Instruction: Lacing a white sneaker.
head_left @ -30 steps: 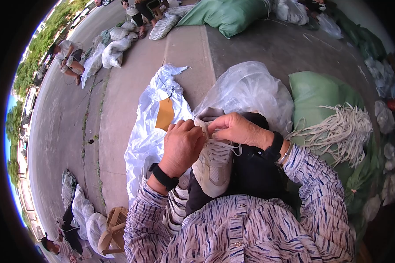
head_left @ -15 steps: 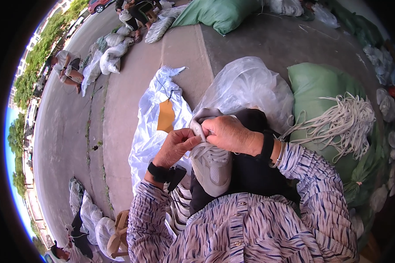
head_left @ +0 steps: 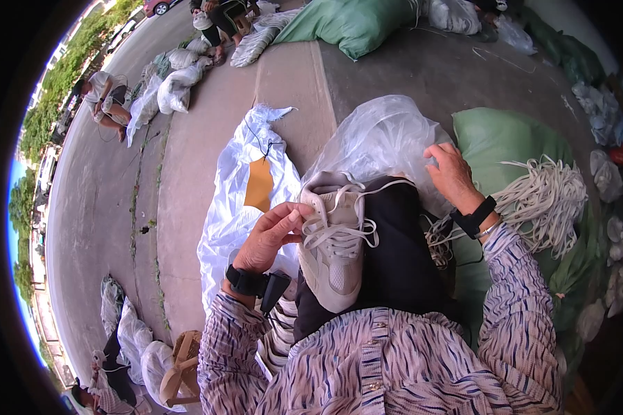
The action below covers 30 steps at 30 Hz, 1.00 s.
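A cream sneaker lies on my lap, toe toward me, with a white lace threaded through its eyelets. My left hand grips the shoe's left side near the laces. My right hand is stretched out to the right and pinches the end of the lace, which runs taut from the shoe's tongue. Behind the shoe stands a clear plastic bag. A bundle of white laces rests on a green sack just right of my right wrist.
A white woven sack with a tan tag lies on the concrete to my left. More green and white sacks sit far ahead. Other people sit on the pavement at the upper left and lower left. A small wooden stool stands at my lower left.
Both hands were together at the shoe's top. Now my right hand has pulled away to the right, drawing the lace out, while my left hand stays on the shoe.
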### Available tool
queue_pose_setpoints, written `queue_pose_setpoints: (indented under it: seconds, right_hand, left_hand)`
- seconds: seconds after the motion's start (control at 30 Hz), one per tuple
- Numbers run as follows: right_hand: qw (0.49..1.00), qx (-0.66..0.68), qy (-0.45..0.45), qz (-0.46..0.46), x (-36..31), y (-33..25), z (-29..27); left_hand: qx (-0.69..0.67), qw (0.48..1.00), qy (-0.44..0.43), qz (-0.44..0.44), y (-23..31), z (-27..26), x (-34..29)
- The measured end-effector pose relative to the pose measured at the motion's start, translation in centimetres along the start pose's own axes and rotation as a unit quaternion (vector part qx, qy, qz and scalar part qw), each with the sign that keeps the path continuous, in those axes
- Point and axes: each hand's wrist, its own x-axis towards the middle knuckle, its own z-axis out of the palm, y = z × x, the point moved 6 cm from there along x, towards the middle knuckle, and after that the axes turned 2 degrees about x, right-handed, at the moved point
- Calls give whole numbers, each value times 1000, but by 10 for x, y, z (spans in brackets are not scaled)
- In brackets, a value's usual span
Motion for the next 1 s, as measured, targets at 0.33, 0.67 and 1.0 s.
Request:
queue_pose_setpoints:
  seconds: [0.33,0.67,1.0]
  right_hand:
    - [950,114,-232,-174,-55,-131,30]
    - [787,488,-357,126,-35,-105,50]
    - [845,373,-383,-15,-30,-117,50]
  left_hand:
    - [88,988,84,94,-14,24,-25]
    - [-2,979,178,103,-7,22,-21]
    - [429,869,132,210,18,37,-41]
